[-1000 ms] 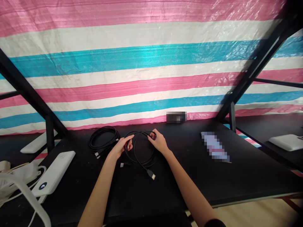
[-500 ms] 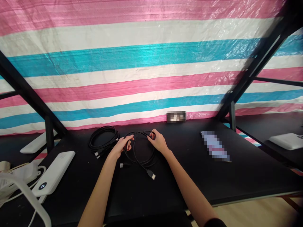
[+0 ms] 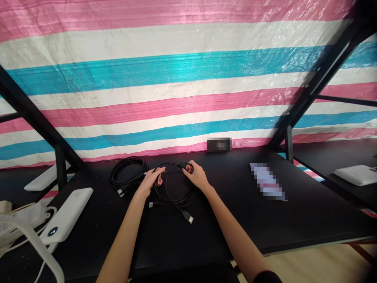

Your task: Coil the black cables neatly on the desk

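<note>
A black USB cable (image 3: 168, 188) lies in loose loops on the black table, between my hands. Its USB plug (image 3: 187, 217) points toward me, and a second connector (image 3: 151, 204) rests at the left of the loops. My left hand (image 3: 152, 180) is closed on the left side of the coil, thumb on top. On the upper right of the coil, my right hand (image 3: 196, 173) pinches the cable between thumb and fingers. Just left of my left hand is another coiled black cable (image 3: 114, 181) with light-coloured plugs.
A white power bank (image 3: 69, 216) lies at the left, near a white power strip (image 3: 28, 218) with cords. A blurred dark box (image 3: 219, 145) stands at the back, a blurred bluish flat item (image 3: 267, 181) at the right. Black metal struts (image 3: 316, 84) slope up at both sides before the striped sheet (image 3: 165, 70).
Almost nothing differs. Both hands keep their grip on the coil, and the view has shifted very slightly.
</note>
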Motion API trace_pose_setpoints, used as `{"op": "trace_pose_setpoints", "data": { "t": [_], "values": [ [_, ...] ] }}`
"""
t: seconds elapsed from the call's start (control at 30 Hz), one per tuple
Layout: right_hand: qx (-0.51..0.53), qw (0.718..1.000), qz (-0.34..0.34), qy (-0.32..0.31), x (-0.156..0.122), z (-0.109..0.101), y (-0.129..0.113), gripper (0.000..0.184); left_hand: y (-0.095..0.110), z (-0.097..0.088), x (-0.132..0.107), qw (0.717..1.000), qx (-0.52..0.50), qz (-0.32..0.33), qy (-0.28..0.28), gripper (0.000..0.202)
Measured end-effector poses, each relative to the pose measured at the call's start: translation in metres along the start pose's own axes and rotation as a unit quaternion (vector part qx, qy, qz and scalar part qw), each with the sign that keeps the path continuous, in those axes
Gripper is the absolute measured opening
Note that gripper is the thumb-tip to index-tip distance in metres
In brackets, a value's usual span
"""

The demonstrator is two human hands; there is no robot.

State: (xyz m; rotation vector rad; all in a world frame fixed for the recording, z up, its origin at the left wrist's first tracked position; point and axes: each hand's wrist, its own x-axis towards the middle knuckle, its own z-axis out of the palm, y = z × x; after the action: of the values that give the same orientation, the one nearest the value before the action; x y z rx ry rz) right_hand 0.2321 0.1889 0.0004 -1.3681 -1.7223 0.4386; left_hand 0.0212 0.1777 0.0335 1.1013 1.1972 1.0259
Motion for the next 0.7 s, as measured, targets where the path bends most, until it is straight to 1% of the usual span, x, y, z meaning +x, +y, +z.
{"op": "trace_pose_setpoints", "data": {
  "t": [0.1,0.2,0.3,0.7],
  "values": [
    [0.026,0.999,-0.003,0.021,0.0013,0.0014,0.0008,0.029,-0.0025,-0.0013,0.0039,0.998,0.002,0.041,0.050,0.038],
    [0.037,0.999,0.001,0.034,0.0021,0.0013,0.0005,0.031,-0.0042,-0.0014,0.0068,0.995,0.004,0.063,0.071,0.039],
    [0.033,0.999,0.005,0.031,0.0019,0.0000,-0.0005,0.029,-0.0058,-0.0006,0.0080,0.993,0.027,0.076,0.088,0.037],
    [0.011,1.000,0.018,0.019,0.0010,-0.0015,-0.0023,0.021,-0.0081,0.0002,0.0084,0.994,0.038,0.061,0.087,0.040]
  ]
}}
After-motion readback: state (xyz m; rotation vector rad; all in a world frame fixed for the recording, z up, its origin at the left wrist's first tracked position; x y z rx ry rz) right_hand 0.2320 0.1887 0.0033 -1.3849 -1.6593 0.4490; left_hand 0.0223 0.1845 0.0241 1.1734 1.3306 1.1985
